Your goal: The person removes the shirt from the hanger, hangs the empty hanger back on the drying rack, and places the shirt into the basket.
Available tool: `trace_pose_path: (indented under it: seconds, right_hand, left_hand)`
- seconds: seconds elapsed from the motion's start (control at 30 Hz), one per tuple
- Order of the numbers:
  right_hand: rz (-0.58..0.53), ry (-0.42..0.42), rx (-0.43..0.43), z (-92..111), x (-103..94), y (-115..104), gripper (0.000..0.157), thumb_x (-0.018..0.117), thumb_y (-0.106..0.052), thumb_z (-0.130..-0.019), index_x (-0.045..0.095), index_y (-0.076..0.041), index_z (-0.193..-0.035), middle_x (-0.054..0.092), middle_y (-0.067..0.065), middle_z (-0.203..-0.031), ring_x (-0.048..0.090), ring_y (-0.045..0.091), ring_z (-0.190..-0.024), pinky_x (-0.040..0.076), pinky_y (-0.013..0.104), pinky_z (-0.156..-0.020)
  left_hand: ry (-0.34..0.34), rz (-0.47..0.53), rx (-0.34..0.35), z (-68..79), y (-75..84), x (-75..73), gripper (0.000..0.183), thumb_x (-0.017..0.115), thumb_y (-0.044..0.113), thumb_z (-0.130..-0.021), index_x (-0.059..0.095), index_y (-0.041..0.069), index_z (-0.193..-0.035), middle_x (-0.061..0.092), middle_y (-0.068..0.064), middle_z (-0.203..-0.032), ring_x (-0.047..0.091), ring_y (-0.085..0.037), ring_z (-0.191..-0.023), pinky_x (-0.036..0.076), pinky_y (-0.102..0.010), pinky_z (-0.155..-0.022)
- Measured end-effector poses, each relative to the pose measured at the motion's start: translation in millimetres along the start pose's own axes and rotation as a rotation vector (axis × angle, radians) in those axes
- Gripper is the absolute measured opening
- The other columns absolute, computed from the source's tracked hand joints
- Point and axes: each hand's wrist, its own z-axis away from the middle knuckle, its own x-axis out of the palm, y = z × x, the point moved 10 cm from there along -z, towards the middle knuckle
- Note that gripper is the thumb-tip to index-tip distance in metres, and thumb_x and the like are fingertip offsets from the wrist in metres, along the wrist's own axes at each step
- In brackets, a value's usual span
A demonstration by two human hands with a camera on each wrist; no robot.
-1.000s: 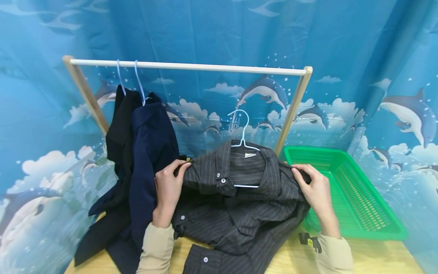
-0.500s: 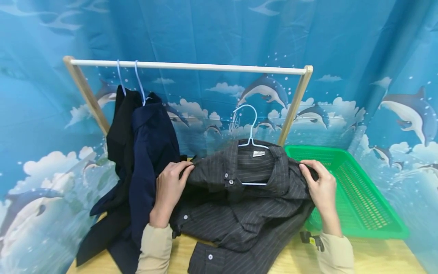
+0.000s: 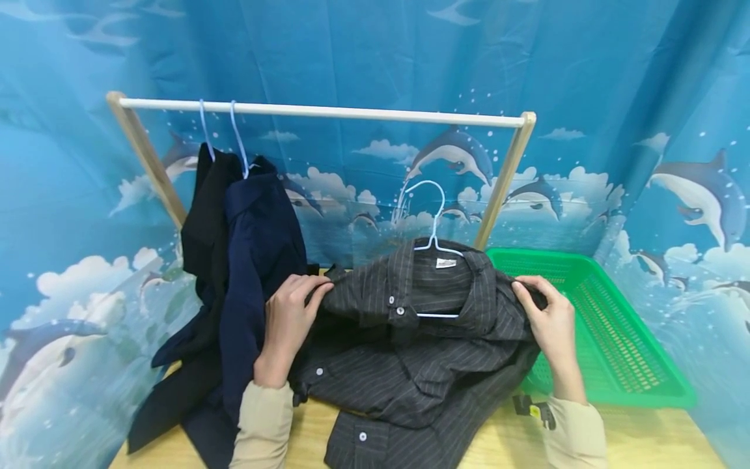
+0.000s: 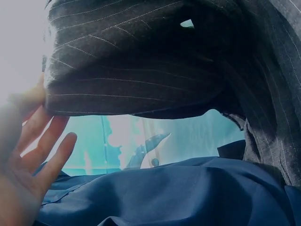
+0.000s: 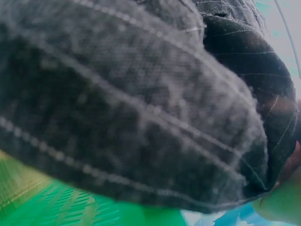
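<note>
A dark pinstriped button shirt (image 3: 410, 365) is held up by its two shoulders above the table. My left hand (image 3: 291, 319) pinches the shoulder on the left between thumb and fingers. At the opposite shoulder, my right hand (image 3: 551, 322) pinches the cloth the same way. A pale blue hanger (image 3: 435, 228) sits inside the shirt, its hook rising free out of the collar and its bottom bar showing in the neck opening. In the left wrist view the left hand (image 4: 33, 155) is at the edge of the striped cloth (image 4: 131, 80). Striped cloth (image 5: 131, 108) fills most of the right wrist view.
Behind the shirt stands a rack with a white rod (image 3: 351, 114) and wooden posts. A black garment (image 3: 208, 221) and a navy garment (image 3: 260, 221) hang at its left end. A green basket (image 3: 650, 345) stands on the wooden table (image 3: 656, 433) at the right.
Both hands have shifted the shirt and hanger slightly to the right, mostly in the first half second. The hanger's hook has risen a little. Both pinches stay.
</note>
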Motion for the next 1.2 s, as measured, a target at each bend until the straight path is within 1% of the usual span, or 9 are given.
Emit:
trace_pose_path:
  seconds: [0.2,0.27,0.37,0.47,0.6,0.7,0.87,1.07,1.2]
  right_hand:
    - [0.011,0.003,0.014,2.0,0.0,0.8,0.017,0.072,-0.024,-0.096,0.076,-0.015,-0.11,0.064,-0.025,-0.09,0.052,-0.013,-0.091,0.04,0.022,-0.084]
    - [0.017,0.007,0.011,2.5,0.3,0.9,0.016,0.073,-0.024,-0.096,0.077,-0.016,-0.109,0.062,-0.029,-0.091,0.051,-0.013,-0.091,0.041,0.023,-0.084]
    - [0.035,0.009,0.006,3.8,1.4,0.1,0.015,0.073,-0.025,-0.095,0.077,-0.017,-0.108,0.069,-0.019,-0.094,0.051,-0.014,-0.092,0.041,0.024,-0.083]
    - [0.052,0.008,0.0,5.1,3.8,-1.9,0.015,0.073,-0.025,-0.095,0.077,-0.017,-0.107,0.075,0.0,-0.097,0.053,-0.01,-0.093,0.042,0.027,-0.082]
    - [0.066,0.008,-0.009,6.6,8.4,-5.1,0.016,0.073,-0.025,-0.096,0.077,-0.014,-0.108,0.075,0.013,-0.099,0.063,0.012,-0.096,0.043,0.031,-0.08]
    - [0.07,0.013,-0.012,7.6,11.4,-6.1,0.016,0.073,-0.024,-0.095,0.076,-0.013,-0.107,0.075,0.013,-0.098,0.065,0.02,-0.095,0.043,0.031,-0.079]
    - [0.076,0.025,-0.012,8.5,13.2,-6.2,0.015,0.075,-0.023,-0.094,0.077,-0.014,-0.106,0.076,0.01,-0.095,0.061,0.007,-0.092,0.044,0.03,-0.08]
    - [0.097,0.019,-0.022,8.5,15.3,-8.4,0.015,0.074,-0.023,-0.094,0.076,-0.013,-0.105,0.076,0.01,-0.095,0.068,0.026,-0.095,0.044,0.032,-0.077]
    - [0.099,0.006,-0.025,9.2,17.5,-9.4,0.014,0.074,-0.023,-0.095,0.077,-0.013,-0.104,0.076,0.01,-0.095,0.068,0.031,-0.095,0.043,0.03,-0.075]
  left_hand:
    - [0.004,0.008,-0.003,1.6,-1.0,-0.6,0.013,0.077,0.022,-0.091,0.079,0.012,-0.097,0.074,-0.002,-0.084,0.065,-0.021,-0.079,0.055,-0.039,-0.066]
    - [0.011,0.013,-0.005,2.4,-1.9,-1.4,0.012,0.077,0.022,-0.09,0.08,0.012,-0.097,0.074,-0.002,-0.083,0.065,-0.021,-0.079,0.055,-0.039,-0.066]
    - [0.024,0.021,-0.01,3.5,-3.5,-3.0,0.012,0.078,0.021,-0.089,0.08,0.011,-0.097,0.074,-0.003,-0.082,0.065,-0.021,-0.078,0.054,-0.039,-0.065]
    - [0.035,0.029,-0.011,3.9,-5.0,-4.4,0.012,0.079,0.02,-0.089,0.081,0.011,-0.097,0.074,-0.003,-0.082,0.065,-0.021,-0.077,0.054,-0.04,-0.065]
    - [0.049,0.03,-0.011,3.2,-7.1,-6.5,0.011,0.08,0.018,-0.088,0.081,0.011,-0.096,0.075,-0.004,-0.083,0.066,-0.023,-0.078,0.055,-0.042,-0.067]
    - [0.05,0.029,-0.013,2.9,-8.3,-7.7,0.011,0.08,0.017,-0.088,0.081,0.011,-0.096,0.074,-0.005,-0.082,0.066,-0.023,-0.078,0.056,-0.042,-0.067]
    - [0.046,0.026,-0.011,3.0,-7.3,-7.8,0.011,0.08,0.017,-0.088,0.081,0.011,-0.097,0.075,-0.005,-0.083,0.067,-0.023,-0.078,0.056,-0.042,-0.067]
    - [0.03,0.019,-0.007,2.0,-2.9,-4.8,0.012,0.079,0.019,-0.089,0.081,0.011,-0.097,0.075,-0.004,-0.084,0.066,-0.022,-0.078,0.056,-0.04,-0.066]
    - [0.028,0.016,-0.003,2.1,-0.8,-3.4,0.012,0.078,0.019,-0.089,0.081,0.011,-0.097,0.076,-0.004,-0.085,0.067,-0.022,-0.078,0.056,-0.04,-0.066]
